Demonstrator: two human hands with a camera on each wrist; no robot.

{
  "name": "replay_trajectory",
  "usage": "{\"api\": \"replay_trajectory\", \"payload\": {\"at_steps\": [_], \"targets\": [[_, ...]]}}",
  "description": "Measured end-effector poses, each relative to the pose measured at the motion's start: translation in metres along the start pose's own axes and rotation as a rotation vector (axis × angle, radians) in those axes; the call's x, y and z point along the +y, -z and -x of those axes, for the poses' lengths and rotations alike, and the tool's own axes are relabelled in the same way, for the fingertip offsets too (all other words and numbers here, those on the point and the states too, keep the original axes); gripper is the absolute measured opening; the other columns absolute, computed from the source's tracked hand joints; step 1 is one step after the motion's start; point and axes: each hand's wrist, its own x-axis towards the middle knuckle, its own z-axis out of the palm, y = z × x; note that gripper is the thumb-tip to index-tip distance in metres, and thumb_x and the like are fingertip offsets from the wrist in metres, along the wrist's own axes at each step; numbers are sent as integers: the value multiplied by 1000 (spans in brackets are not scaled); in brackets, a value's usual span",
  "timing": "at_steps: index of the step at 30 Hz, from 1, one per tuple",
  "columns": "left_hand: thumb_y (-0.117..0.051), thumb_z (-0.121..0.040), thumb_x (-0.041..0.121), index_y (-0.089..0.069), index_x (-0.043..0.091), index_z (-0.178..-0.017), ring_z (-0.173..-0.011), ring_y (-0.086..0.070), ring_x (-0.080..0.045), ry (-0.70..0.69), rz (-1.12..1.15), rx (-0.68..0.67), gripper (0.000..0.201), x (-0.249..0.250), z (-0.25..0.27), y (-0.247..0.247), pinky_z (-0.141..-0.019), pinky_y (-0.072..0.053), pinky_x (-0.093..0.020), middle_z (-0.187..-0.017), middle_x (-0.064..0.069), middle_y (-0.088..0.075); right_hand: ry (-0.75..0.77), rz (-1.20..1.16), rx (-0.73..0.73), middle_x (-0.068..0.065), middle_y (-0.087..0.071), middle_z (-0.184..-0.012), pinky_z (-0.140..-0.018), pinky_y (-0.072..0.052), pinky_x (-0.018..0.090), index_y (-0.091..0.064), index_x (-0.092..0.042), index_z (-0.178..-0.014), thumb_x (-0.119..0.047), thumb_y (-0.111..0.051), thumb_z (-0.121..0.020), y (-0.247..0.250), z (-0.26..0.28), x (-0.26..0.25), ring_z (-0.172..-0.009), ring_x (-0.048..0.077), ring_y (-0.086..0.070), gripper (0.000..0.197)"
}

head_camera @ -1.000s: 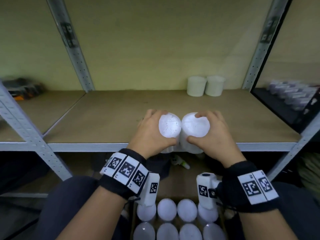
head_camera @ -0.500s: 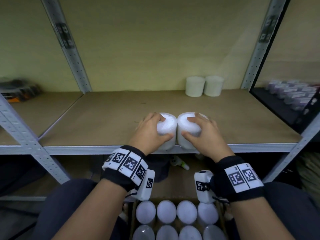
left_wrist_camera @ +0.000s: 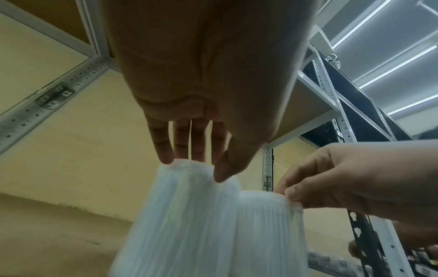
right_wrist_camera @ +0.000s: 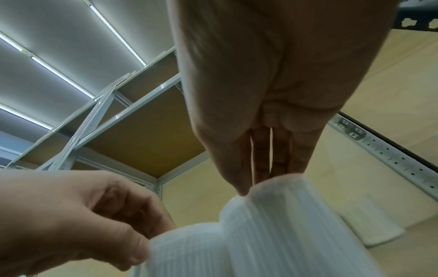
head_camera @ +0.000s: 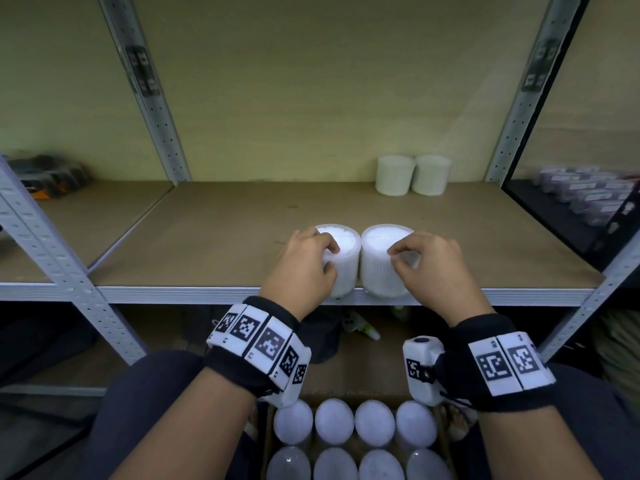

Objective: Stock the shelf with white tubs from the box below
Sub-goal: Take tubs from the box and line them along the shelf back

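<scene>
Two white tubs stand side by side at the front edge of the wooden shelf (head_camera: 225,244). My left hand (head_camera: 329,258) pinches the top rim of the left tub (head_camera: 343,271) with thumb and fingertips, as the left wrist view shows on the left tub (left_wrist_camera: 180,215). My right hand (head_camera: 394,259) holds the rim of the right tub (head_camera: 377,271) the same way, with the fingertips (right_wrist_camera: 279,168) behind the right tub (right_wrist_camera: 296,224). Below my wrists, the cardboard box (head_camera: 446,420) holds several more white tubs.
Two more white tubs (head_camera: 394,174) stand at the back right of the shelf. Grey perforated uprights (head_camera: 152,98) frame the bay. Small packets (head_camera: 588,195) lie on the right-hand shelf and dark items (head_camera: 48,174) on the left one. A small bottle (head_camera: 360,327) lies under the shelf.
The tubs came down from tilted in the air to upright on the shelf's front edge. Both hands slid from round the tubs' sides up to the rims.
</scene>
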Motion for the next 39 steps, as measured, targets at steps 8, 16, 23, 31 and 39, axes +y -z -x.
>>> {"api": "replay_trajectory", "payload": {"at_steps": [8,16,23,31,39], "targets": [[-55,-88,11,-66,17,-111,-106,-56,-19,50,-27,-43,26,3,-13,4,-79,-42,-22,-119,-4,-57,-5,48,-48,-3,-71,-111,-94,-43,22,-75,-18,-101,-18,-60,-89,-3,-11,1,-109,16,-61,19],[-56,-88,7,-69,15,-109,-104,-63,-22,73,-25,-30,26,-5,-41,-3,-86,-52,-29,-114,-6,-65,3,43,-54,-1,-72,-109,-87,-43,18,-75,-18,-102,-19,-60,-90,-14,-35,6,-105,15,-64,19],[-56,-87,4,-71,14,-108,-107,-64,-25,81,-56,-50,27,-17,-82,-11,-95,-52,-35,-115,-9,-68,-4,67,-100,3,-71,-112,-84,-40,18,-74,-15,-105,-15,-57,-91,-23,-79,9,-107,17,-63,22],[-57,-87,4,-71,17,-108,-108,-62,-29,133,-70,-78,28,-35,-139,-25,-97,-50,-38,-117,-10,-67,6,46,-109,8,-70,-112,-88,-50,27,-73,-9,-105,-11,-58,-91,-47,-145,20,-103,22,-66,21],[-57,-87,4,-71,12,-108,-110,-62,-25,125,-36,-56,26,-50,-188,-32,-97,-49,-33,-117,-8,-68,49,84,-116,11,-71,-110,-94,-52,39,-72,-7,-105,-13,-55,-93,-63,-200,30,-102,28,-66,22]]}}
